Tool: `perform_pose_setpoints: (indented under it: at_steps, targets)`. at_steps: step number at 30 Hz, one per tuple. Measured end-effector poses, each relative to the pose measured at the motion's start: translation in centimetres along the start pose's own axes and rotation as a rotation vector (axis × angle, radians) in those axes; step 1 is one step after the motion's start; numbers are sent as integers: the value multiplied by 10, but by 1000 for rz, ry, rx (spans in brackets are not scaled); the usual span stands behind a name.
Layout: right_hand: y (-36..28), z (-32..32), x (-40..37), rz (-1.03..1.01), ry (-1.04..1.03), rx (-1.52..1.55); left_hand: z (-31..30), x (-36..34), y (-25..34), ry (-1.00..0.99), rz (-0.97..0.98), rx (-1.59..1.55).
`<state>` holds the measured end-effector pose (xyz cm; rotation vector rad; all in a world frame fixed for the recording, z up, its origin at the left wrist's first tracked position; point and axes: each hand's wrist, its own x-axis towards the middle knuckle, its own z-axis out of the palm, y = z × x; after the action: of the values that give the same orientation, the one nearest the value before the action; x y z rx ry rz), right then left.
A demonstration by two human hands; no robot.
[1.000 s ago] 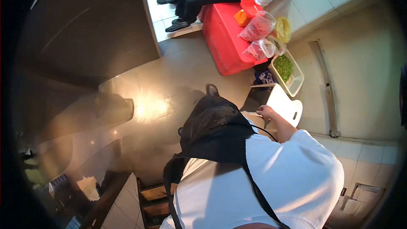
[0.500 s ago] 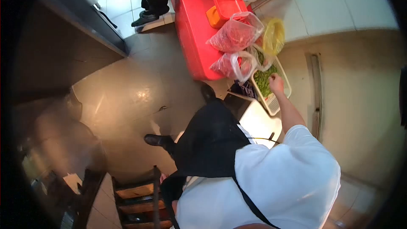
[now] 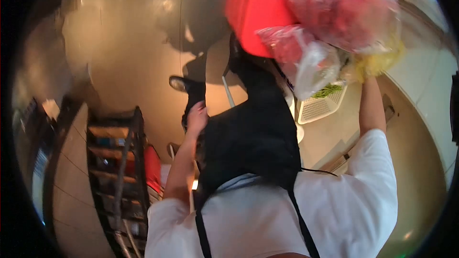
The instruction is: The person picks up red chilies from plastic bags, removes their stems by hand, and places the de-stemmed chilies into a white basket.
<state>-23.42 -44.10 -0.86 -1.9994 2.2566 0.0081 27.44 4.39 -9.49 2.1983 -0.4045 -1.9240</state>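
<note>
At the right, my right hand [image 3: 367, 74] is at the lower edge of a yellow plastic bag [image 3: 380, 62]; its fingers are hidden there, so its grip is unclear. My left hand [image 3: 197, 117] is beside my left thigh, over the dark apron [image 3: 248, 138], its fingers blurred. Clear bags with red contents, a large one [image 3: 342, 14] and a smaller one [image 3: 287, 43], lie on a red box [image 3: 260, 14]. Below them, a white basket [image 3: 318, 110] holds green vegetables [image 3: 327, 91], partly covered by the smaller bag's whitish top [image 3: 315, 69].
A dark rack with wooden shelves [image 3: 112, 153] stands at the lower left, with a red object [image 3: 152, 167] beside it. My shoe [image 3: 179, 84] rests on the brownish floor [image 3: 129, 52]. A tiled wall [image 3: 432, 81] runs along the right.
My right hand has left the greens in the basket for the yellow bag. My left hand has come into clear view by my thigh. The view has shifted closer to the red box and bags.
</note>
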Motion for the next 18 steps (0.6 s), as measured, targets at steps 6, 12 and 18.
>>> perform_pose_setpoints:
  at_steps: [6,12,18]
  targets:
    - [4,13,-3,-47,-2,-12,240,70,-99,-385,262,638]
    - [-3,20,-9,-92,-15,-45,286,99,-121,-700,126,248]
    - [-15,21,-17,-140,10,-21,193,86,-39,-279,67,294]
